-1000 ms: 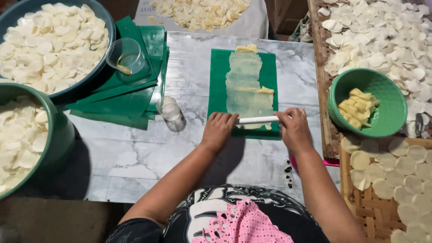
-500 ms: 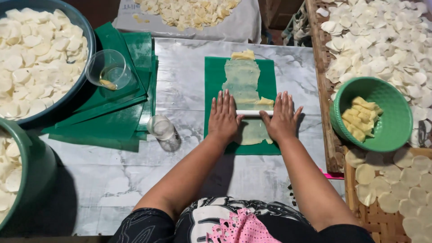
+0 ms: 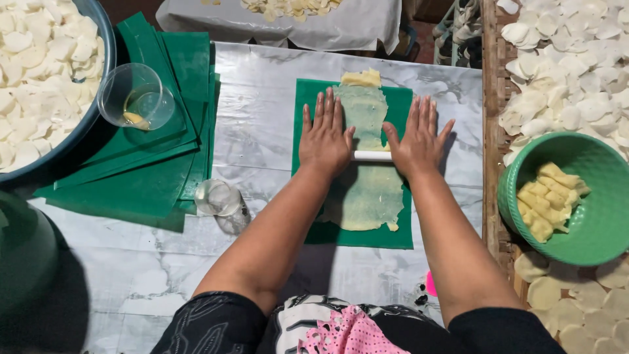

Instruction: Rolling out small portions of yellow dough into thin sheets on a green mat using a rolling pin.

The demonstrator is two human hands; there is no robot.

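Left hand: the left hand (image 3: 325, 136) lies flat, palm down, fingers spread and straight, pointing toward 12 o'clock; it grips nothing and presses on the left end of the white roller (image 3: 372, 156).
Right hand: the right hand (image 3: 418, 139) is just as flat and splayed, palm on the right end of the same roller, thumb angled in toward 10 o'clock.
Roller: a thin white rod, lying crosswise from 9 to 3 o'clock; only the short middle stretch between the two palms shows.
Dough: a pale, thin dough sheet (image 3: 367, 187) runs lengthwise under the roller, from 12 to 6 o'clock, with a thicker yellowish unrolled lump at its far end.
Mat: the dough lies on a green mat (image 3: 400, 233), set on the marbled desk (image 3: 255, 118) right in front of the person.
At 9 o'clock of the hands: a small clear cup (image 3: 219, 196) tipped on the desk, beside a stack of green sheets (image 3: 157, 164).
At 10 o'clock: a clear beaker (image 3: 136, 97) with a little yellowish liquid, standing on the green stack; beyond it a big blue basin (image 3: 98, 111) full of white discs.
At 3 to 4 o'clock: a green bowl (image 3: 590, 242) holding yellow dough pieces.
At 1 to 2 o'clock: a woven tray (image 3: 491, 98) spread with white discs.
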